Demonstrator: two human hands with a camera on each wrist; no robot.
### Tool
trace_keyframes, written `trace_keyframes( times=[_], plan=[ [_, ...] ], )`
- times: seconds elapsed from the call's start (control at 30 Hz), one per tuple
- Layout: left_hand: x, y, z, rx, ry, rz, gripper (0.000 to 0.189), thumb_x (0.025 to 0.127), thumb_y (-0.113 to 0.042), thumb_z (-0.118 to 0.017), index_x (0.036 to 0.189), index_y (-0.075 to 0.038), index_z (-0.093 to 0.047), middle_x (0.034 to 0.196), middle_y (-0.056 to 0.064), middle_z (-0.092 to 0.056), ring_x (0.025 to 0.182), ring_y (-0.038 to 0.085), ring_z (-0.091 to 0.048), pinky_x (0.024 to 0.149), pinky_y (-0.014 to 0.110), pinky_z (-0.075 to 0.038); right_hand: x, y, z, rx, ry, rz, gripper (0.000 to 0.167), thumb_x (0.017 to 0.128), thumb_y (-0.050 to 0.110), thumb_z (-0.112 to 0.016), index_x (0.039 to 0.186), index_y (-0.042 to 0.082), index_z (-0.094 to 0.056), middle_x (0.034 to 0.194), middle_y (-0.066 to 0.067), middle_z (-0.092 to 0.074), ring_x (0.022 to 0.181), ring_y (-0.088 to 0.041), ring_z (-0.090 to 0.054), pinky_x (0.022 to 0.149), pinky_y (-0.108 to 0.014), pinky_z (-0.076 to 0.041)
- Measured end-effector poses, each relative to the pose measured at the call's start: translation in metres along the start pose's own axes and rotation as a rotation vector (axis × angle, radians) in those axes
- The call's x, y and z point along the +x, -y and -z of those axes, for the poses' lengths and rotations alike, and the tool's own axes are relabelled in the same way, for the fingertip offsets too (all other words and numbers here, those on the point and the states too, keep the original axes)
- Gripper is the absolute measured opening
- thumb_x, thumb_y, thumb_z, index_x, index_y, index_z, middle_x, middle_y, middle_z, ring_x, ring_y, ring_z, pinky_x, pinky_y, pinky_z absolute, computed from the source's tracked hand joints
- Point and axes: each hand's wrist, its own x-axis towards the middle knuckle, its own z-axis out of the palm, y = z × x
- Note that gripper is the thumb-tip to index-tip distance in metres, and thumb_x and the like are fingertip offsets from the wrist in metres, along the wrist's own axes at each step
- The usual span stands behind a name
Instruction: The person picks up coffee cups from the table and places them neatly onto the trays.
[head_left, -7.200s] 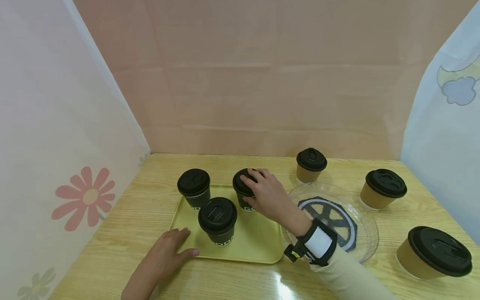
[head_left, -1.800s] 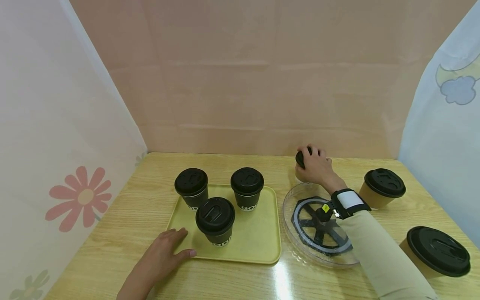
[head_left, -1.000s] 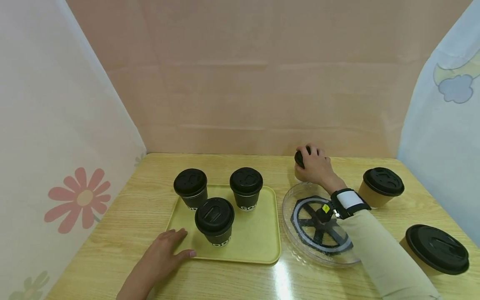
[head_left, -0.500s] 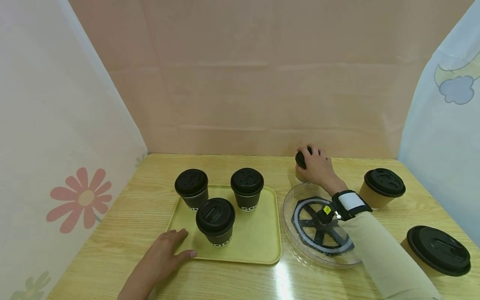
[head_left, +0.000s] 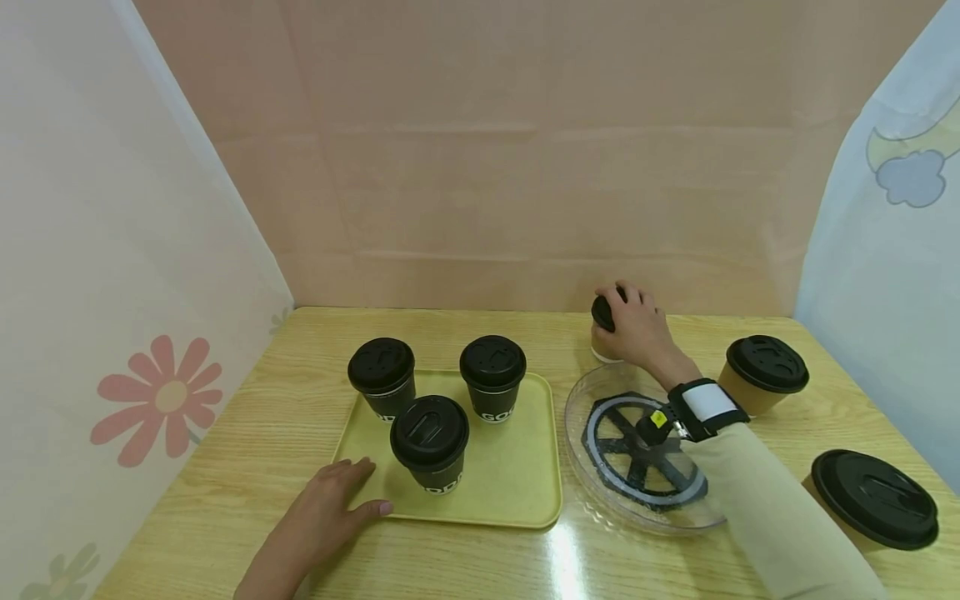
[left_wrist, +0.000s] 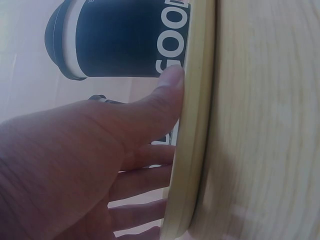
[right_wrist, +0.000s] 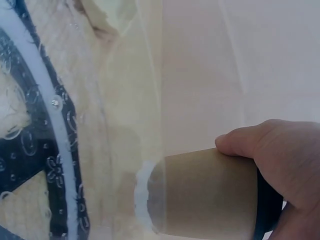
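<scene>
My right hand (head_left: 641, 329) grips a brown paper coffee cup (head_left: 602, 345) with a black lid at the back of the table, just behind a clear round dish (head_left: 581, 379). In the right wrist view the thumb lies on the upper side of this cup, near the lid; the other fingers are mostly hidden. My left hand (head_left: 322, 508) rests at the front left corner of a yellow tray (head_left: 517, 479), its thumb on the rim and fingers extended. Three black lidded cups, left (head_left: 384, 375), right (head_left: 493, 375) and front (head_left: 430, 442), stand upright on the tray.
Two more brown cups with black lids stand on the right, one farther back (head_left: 763, 371) and one near the front (head_left: 870, 500). A dark spoked wheel shape (head_left: 637, 467) shows through the dish. A tan sheet (head_left: 480, 167) closes off the back.
Earlier my right hand was on the right black cup on the tray; it moved over to the back brown cup. Since half a second ago it shifted slightly up and back. The left hand stays.
</scene>
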Motion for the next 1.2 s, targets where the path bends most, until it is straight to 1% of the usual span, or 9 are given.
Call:
trace_keyframes(
  times=[0.3, 0.47, 0.63, 0.9, 1.2],
  plan=[
    [0.000, 0.001, 0.000, -0.004, 0.004, 0.010, 0.069, 0.079, -0.047, -0.075, 0.130, -0.003, -0.060, 0.131, 0.017, -0.062, 0.128, 0.043, -0.051, 0.106, 0.058, -0.041, -0.002, 0.007, 0.012, -0.008, -0.022, 0.038, 0.056, 0.091, 0.023, -0.064, 0.141, 0.010, -0.042, 0.149, -0.031, -0.029, 0.128, -0.059, -0.033, 0.093, -0.075, -0.038],
    [0.000, 0.001, 0.000, 0.001, 0.002, 0.005, 0.068, 0.079, -0.046, -0.075, 0.129, -0.002, -0.060, 0.131, 0.017, -0.062, 0.127, 0.043, -0.051, 0.105, 0.058, -0.042, -0.003, 0.011, 0.017, -0.013, -0.042, 0.046, 0.055, 0.090, 0.023, -0.066, 0.140, 0.011, -0.044, 0.149, -0.029, -0.031, 0.129, -0.058, -0.034, 0.093, -0.075, -0.038],
    [0.001, 0.000, 0.000, 0.007, -0.004, -0.003, 0.068, 0.079, -0.047, -0.075, 0.129, -0.003, -0.061, 0.131, 0.017, -0.062, 0.127, 0.043, -0.051, 0.105, 0.058, -0.042, -0.005, 0.012, 0.021, -0.019, -0.044, 0.058, 0.056, 0.090, 0.023, -0.066, 0.140, 0.010, -0.044, 0.149, -0.030, -0.031, 0.127, -0.059, -0.035, 0.092, -0.075, -0.038],
    [0.000, 0.000, 0.000, 0.004, -0.012, 0.003, 0.067, 0.080, -0.046, -0.075, 0.128, -0.002, -0.061, 0.130, 0.018, -0.062, 0.127, 0.043, -0.051, 0.105, 0.058, -0.042, -0.006, 0.013, 0.026, -0.011, -0.072, 0.068, 0.055, 0.089, 0.022, -0.066, 0.139, 0.010, -0.045, 0.146, -0.030, -0.034, 0.123, -0.058, -0.038, 0.088, -0.075, -0.040],
    [-0.001, 0.000, 0.001, 0.002, -0.016, -0.013, 0.068, 0.079, -0.047, -0.075, 0.129, -0.001, -0.061, 0.131, 0.018, -0.062, 0.127, 0.044, -0.051, 0.105, 0.059, -0.042, -0.008, 0.013, 0.028, -0.004, -0.068, 0.055, 0.054, 0.090, 0.021, -0.065, 0.139, 0.010, -0.045, 0.147, -0.030, -0.032, 0.124, -0.059, -0.037, 0.090, -0.075, -0.038]
  ],
)
